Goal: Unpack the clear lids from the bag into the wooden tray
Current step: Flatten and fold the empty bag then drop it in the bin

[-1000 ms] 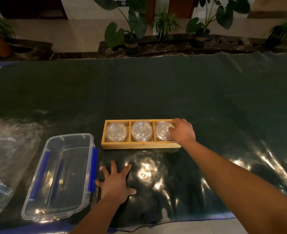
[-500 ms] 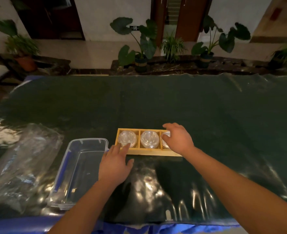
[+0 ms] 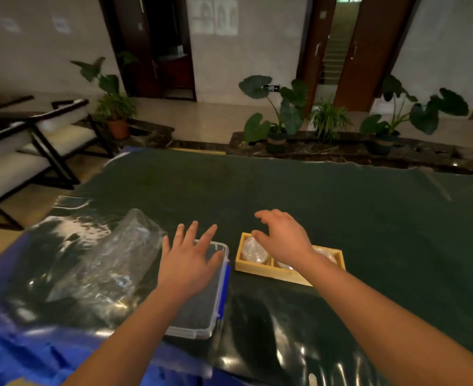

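Note:
The wooden tray point(image 3: 257, 270) lies on the dark green table cover, with three compartments. A clear lid point(image 3: 253, 250) shows in its left compartment; the middle and right lids are partly hidden under my right forearm. My right hand point(image 3: 282, 239) hovers over the tray's left half, fingers spread and relaxed, holding nothing. My left hand point(image 3: 189, 259) is held flat with fingers spread over the clear plastic box point(image 3: 201, 316). The crumpled clear bag point(image 3: 110, 263) lies to the left of the box.
The clear box has blue side clips and sits just left of the tray. A blue sheet point(image 3: 21, 355) covers the table's near left edge. Chairs point(image 3: 29, 140) stand at the far left, and potted plants point(image 3: 279, 121) line the floor beyond the table.
The view has tilted up and swung left. My left hand moved from the table in front of the tray to over the clear box. My right hand lifted off the tray's right end and shifted left.

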Motion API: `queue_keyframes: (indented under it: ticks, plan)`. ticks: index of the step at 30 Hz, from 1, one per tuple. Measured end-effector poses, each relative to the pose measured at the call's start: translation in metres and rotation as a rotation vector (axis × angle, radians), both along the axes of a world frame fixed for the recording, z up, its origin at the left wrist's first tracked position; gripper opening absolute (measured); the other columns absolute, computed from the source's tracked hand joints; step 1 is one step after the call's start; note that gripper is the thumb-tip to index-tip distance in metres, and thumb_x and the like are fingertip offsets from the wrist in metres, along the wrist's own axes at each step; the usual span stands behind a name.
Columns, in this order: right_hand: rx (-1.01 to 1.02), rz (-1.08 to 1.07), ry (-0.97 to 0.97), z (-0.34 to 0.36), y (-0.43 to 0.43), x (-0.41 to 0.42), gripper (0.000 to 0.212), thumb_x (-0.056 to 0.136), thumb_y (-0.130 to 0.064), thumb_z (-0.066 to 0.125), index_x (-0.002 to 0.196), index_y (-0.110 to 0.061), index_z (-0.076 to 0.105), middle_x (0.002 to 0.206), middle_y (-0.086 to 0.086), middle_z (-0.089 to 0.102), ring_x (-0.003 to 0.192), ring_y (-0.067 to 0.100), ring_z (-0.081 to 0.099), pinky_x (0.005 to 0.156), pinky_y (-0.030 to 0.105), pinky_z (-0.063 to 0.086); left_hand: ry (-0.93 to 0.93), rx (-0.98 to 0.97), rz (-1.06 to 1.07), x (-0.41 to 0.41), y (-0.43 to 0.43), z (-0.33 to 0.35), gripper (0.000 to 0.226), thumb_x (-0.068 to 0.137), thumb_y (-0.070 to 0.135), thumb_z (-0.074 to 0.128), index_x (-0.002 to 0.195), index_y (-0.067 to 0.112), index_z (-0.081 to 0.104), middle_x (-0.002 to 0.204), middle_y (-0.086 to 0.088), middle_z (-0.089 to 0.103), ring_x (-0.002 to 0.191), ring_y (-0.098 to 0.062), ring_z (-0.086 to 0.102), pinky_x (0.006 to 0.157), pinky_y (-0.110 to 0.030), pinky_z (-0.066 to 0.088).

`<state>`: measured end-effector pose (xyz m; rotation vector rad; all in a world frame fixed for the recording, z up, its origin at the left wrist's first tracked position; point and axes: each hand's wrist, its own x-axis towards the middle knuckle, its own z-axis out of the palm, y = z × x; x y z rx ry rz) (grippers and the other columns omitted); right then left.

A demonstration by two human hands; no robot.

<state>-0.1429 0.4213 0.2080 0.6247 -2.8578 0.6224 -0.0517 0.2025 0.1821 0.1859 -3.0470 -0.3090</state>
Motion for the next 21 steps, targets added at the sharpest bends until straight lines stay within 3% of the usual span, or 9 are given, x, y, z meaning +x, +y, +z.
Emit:
queue_keyframes:
  ticks: [13,21]
  plan:
    - [0.03,0.262,-0.177,-0.018,-0.175,0.027,0.047,0.091,-0.042,0.058,0.135,-0.025,0.055,0.123,0.003,0.064,0.114,0.024,0.06,0.089,0.039,0.052,-0.088,0.035,0.313,0.083,-0.149,-0.032,0.069,0.096,0.067,0.035,0.159,0.049,0.013,0.173,0.0,0.012,0.159,-0.032,0.007,0.124,-0.06,0.012]
    - [0.038,0.245,-0.325,-0.056,-0.242,0.02,0.043,0.088,-0.04,0.064,0.127,-0.022,0.06,0.116,0.004,0.067,0.106,0.025,0.064,0.086,0.036,0.05,-0.144,0.09,0.405,0.099,-0.201,-0.067,0.074,0.093,0.073,0.033,0.159,0.048,0.012,0.172,-0.006,0.011,0.157,-0.037,0.008,0.123,-0.061,0.02]
